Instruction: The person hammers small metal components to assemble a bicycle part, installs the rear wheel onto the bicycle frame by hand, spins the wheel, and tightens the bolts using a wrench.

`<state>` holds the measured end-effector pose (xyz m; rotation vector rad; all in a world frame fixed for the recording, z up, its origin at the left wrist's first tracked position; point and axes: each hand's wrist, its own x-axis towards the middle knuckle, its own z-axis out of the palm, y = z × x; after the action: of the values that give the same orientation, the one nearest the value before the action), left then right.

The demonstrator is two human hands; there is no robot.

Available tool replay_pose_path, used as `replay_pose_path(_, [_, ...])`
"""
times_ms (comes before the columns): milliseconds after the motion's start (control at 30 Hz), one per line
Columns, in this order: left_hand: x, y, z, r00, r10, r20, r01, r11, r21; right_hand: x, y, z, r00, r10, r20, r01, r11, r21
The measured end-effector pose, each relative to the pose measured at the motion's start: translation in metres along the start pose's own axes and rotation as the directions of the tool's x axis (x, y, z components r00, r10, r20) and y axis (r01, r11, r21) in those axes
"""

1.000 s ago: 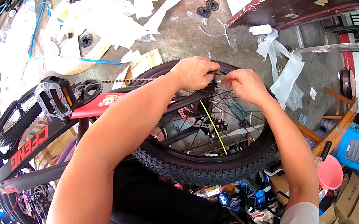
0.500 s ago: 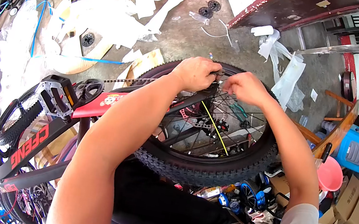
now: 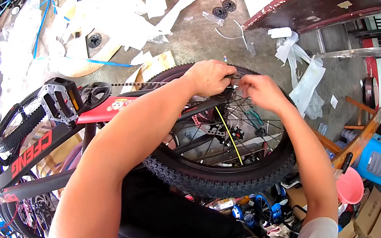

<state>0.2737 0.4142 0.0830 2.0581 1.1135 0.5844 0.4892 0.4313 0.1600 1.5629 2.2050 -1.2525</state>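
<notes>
Well L of the hands: frame (image 3: pixel 43 157) & pedal (image 3: pixel 60 102); chain (image 3: pixel 139 83) leads R to the wheel (image 3: pixel 219 189). Stay (image 3: pixel 201 105) slants near L to far R, ending at L hand (image 3: pixel 210 78). L fingers narrow, seemingly pinching a small part (image 3: pixel 232 81) at that end, over the wheel's far side. Part sits btwn the hands, R of L knuckles; L hand is nearer. Its own long axis: can't tell, too small. R hand (image 3: pixel 265 92) is just beside it on the R, fingers bent; can't tell if it touches or grips anything.
</notes>
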Motion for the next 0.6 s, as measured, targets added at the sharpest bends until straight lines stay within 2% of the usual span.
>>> replay_pose_path(33, [0.0,0.002,-0.002,0.999,-0.036,0.032,0.036,0.999,-0.025,0.0,0.002,-0.001,0.993,-0.031,0.114,0.051,0.984,-0.172])
replay_pose_path(67, [0.001,0.004,-0.005,0.995,-0.072,0.063,0.075,0.996,-0.048,0.0,0.004,-0.002,0.993,-0.029,0.11,0.048,0.984,-0.173])
replay_pose_path(133, [0.0,0.006,-0.005,0.996,-0.082,0.04,0.084,0.996,-0.034,0.001,0.002,-0.005,0.987,0.002,-0.163,-0.001,1.0,0.003])
replay_pose_path(167, [-0.001,0.006,-0.005,0.995,-0.094,0.02,0.094,0.995,-0.018,0.002,0.0,-0.005,0.988,-0.003,-0.157,0.004,1.0,0.003])
replay_pose_path(267, [-0.001,0.004,-0.004,0.995,-0.102,0.023,0.102,0.995,0.007,-0.001,-0.002,-0.003,1.0,-0.003,0.005,0.003,0.992,0.13])
replay_pose_path(300, [-0.001,0.003,-0.003,0.995,-0.095,0.026,0.095,0.995,0.007,0.002,0.005,0.004,0.993,-0.112,0.047,0.12,0.963,-0.243])
replay_pose_path(333, [-0.001,0.005,-0.006,0.992,-0.127,0.014,0.127,0.991,-0.04,0.0,0.007,0.002,0.993,-0.107,0.041,0.114,0.963,-0.244])
replay_pose_path(400, [-0.001,0.007,-0.01,0.986,-0.165,0.0,0.164,0.982,-0.09,0.001,0.008,-0.002,0.97,-0.121,-0.213,0.094,0.987,-0.133])
replay_pose_path(433, [-0.001,0.007,-0.01,0.983,-0.185,0.012,0.185,0.981,-0.065,-0.002,-0.007,-0.011,0.966,-0.062,-0.249,0.074,0.996,0.041])
replay_pose_path(467, [-0.001,0.007,-0.011,0.978,-0.205,0.025,0.206,0.978,-0.04,-0.001,-0.011,-0.011,0.968,-0.064,-0.245,0.076,0.996,0.04])
replay_pose_path(533, [-0.001,0.005,-0.008,0.979,-0.201,0.021,0.202,0.979,-0.033,-0.004,-0.013,-0.009,0.999,0.035,-0.004,-0.034,0.992,0.122])
replay_pose_path(567, [0.0,0.004,-0.007,0.981,-0.192,0.013,0.193,0.981,-0.024,-0.005,-0.013,-0.006,1.0,-0.029,0.007,0.03,0.995,-0.1])
replay_pose_path(600, [0.0,0.004,-0.005,0.982,-0.186,0.015,0.187,0.982,-0.025,-0.006,-0.009,-0.004,1.0,-0.025,0.003,0.025,0.995,-0.099])
